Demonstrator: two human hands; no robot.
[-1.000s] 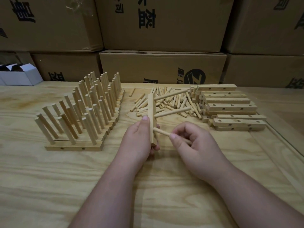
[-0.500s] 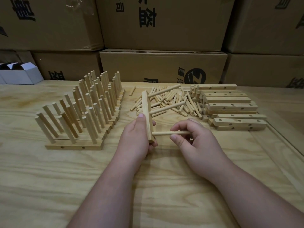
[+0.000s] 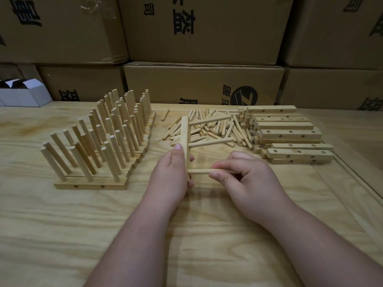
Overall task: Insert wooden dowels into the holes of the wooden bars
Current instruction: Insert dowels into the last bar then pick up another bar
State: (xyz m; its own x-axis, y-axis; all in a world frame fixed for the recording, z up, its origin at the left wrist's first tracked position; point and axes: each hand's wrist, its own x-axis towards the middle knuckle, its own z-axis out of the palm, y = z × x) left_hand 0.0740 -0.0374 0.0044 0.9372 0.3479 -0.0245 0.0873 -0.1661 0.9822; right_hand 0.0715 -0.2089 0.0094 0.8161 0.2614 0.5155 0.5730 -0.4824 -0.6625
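The left hand (image 3: 170, 172) grips a wooden bar (image 3: 185, 139) upright above the bench (image 3: 62, 235), two dowels already jutting from it. The right hand's (image 3: 248, 179) fingers (image 3: 219, 176) pinch a third dowel (image 3: 199, 171), its tip touching the bar's near end.

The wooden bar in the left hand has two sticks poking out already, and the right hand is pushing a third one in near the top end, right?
Not quite. The head view shows the right hand pushing the third dowel in near the bottom end of the wooden bar, by the left hand. The two dowels already in sit higher up.
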